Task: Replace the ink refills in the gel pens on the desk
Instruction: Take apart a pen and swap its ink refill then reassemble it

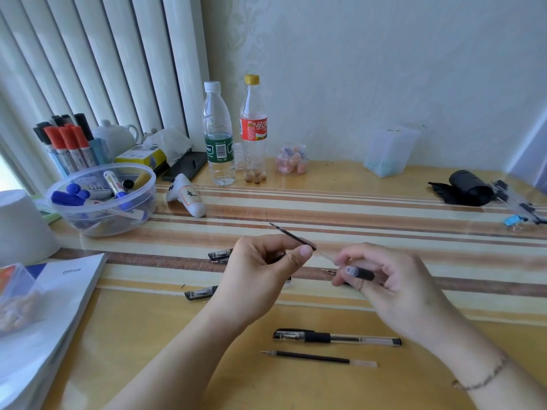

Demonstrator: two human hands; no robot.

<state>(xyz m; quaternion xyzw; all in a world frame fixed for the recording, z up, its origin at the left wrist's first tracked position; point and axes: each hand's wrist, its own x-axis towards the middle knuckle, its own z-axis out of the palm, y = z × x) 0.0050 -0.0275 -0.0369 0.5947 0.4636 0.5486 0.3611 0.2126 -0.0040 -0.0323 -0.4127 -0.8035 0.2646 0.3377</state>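
Note:
My left hand pinches a thin dark ink refill that points up and to the left above the desk. My right hand grips a pen barrel by its black grip, close to the refill's lower end. Near the front edge lies a capped gel pen, with a loose refill just in front of it. Two pen caps and a small pen tip lie on the striped cloth around my hands.
A clear bowl of markers, a marker cup, two bottles and a white device stand at the back left. Books lie at left. A black roll and more pens sit at far right.

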